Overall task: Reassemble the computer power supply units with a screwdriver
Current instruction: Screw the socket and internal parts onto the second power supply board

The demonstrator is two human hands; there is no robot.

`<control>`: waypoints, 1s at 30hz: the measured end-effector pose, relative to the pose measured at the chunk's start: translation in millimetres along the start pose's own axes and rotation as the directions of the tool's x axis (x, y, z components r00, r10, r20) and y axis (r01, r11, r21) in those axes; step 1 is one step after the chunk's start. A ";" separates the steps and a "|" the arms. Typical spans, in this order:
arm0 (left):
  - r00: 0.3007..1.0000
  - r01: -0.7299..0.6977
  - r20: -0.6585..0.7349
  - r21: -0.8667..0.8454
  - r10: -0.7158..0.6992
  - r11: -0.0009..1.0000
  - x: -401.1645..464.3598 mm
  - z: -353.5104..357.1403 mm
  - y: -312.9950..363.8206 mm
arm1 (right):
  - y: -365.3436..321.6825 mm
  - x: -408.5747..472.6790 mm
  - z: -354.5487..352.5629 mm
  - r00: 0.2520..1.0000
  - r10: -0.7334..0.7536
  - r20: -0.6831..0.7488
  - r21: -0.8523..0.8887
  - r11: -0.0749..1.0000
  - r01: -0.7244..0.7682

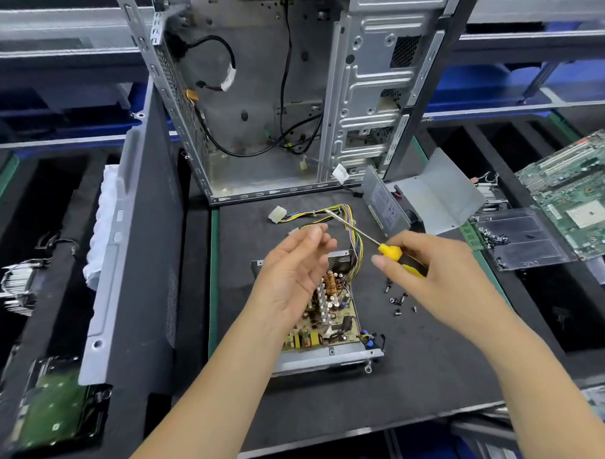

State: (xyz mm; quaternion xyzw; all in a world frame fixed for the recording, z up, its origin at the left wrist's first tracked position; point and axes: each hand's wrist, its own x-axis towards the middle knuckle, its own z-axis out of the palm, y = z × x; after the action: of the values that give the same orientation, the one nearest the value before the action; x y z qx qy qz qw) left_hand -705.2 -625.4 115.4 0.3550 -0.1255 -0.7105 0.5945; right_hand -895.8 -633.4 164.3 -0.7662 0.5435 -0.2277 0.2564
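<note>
Open tower case point(264, 90) stands at the back of the desk point(408, 387), stripped, cables hanging inside. In front of it, centre of the mat: the open power supply unit point(329, 319), circuit board exposed in its metal tray, wire harness point(349, 224) trailing toward the case. Its cover point(429, 196) lies well apart, back right.

Judgement: the tray is stiff and fairly heavy; take it by the sheet-metal walls, never by the board, where coils and capacitors are fragile. The harness is limp.

Your left hand point(293, 270) hovers directly above the unit, fingers loosely extended, holding nothing that I can make out. Your right hand point(430, 271) grips the yellow-handled screwdriver point(389, 250), shaft aimed toward the harness. Loose screws point(400, 299) lie just right of the unit, below that hand; small, easily scattered.
</note>
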 end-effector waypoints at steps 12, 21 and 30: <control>0.997 -0.080 0.029 0.116 0.077 0.990 0.1 -10.3 8.2 | -8.8 2.7 -14.1 1.000 0.018 0.022 -0.197 0.980 -0.014; 0.981 -0.189 0.107 0.302 0.164 0.934 1.1 -16.6 11.8 | -12.6 3.8 -21.3 0.997 0.015 0.075 -0.282 0.959 0.007; 0.964 -0.259 0.168 0.419 0.206 0.870 -0.4 -22.3 11.7 | -12.3 11.0 -48.0 0.967 0.018 0.253 0.080 0.996 -0.039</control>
State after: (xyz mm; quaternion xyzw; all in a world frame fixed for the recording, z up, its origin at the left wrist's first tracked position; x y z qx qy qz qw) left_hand -681.7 -622.7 106.6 0.4191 -0.3585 -0.6069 0.5723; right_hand -913.8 -647.4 209.7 -0.7696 0.5074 -0.1473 0.3586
